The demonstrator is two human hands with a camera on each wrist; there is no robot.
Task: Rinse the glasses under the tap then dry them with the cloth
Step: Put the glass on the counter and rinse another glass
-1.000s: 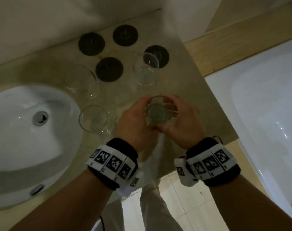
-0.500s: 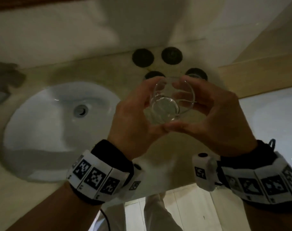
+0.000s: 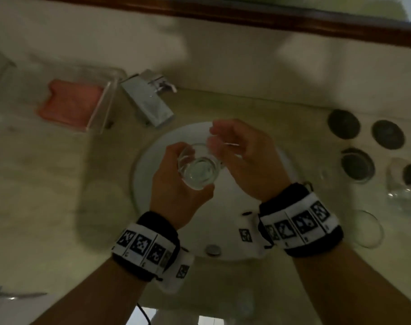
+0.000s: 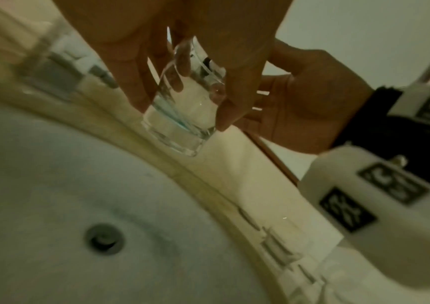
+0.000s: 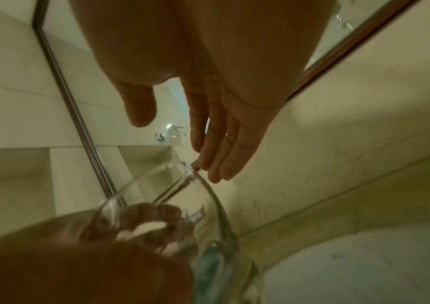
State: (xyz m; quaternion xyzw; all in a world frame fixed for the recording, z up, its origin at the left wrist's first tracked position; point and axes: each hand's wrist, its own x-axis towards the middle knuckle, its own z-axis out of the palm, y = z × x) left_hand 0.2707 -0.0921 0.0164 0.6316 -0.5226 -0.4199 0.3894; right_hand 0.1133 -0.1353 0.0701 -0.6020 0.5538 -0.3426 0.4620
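My left hand [image 3: 176,181] grips a clear glass [image 3: 198,167] upright over the white basin [image 3: 223,219]; in the left wrist view its fingers [image 4: 136,86] wrap the glass [image 4: 182,115]. My right hand [image 3: 242,156] hovers just right of the rim with fingers straight and relaxed, holding nothing; the right wrist view shows those fingers [image 5: 219,152] above the glass [image 5: 182,205]. The chrome tap [image 3: 148,102] stands behind the basin, not running. Other glasses [image 3: 404,186] wait on the counter at right. No cloth is recognisable.
Round dark coasters [image 3: 343,124] lie on the counter at right, one under an upturned glass [image 3: 357,165]. A clear tray with a pink bar [image 3: 70,102] sits left of the tap. A mirror frame [image 3: 246,15] runs along the wall.
Both hands carried the glass from the right counter to above the basin. My right hand has let go of it and opened; the left hand alone holds it now.
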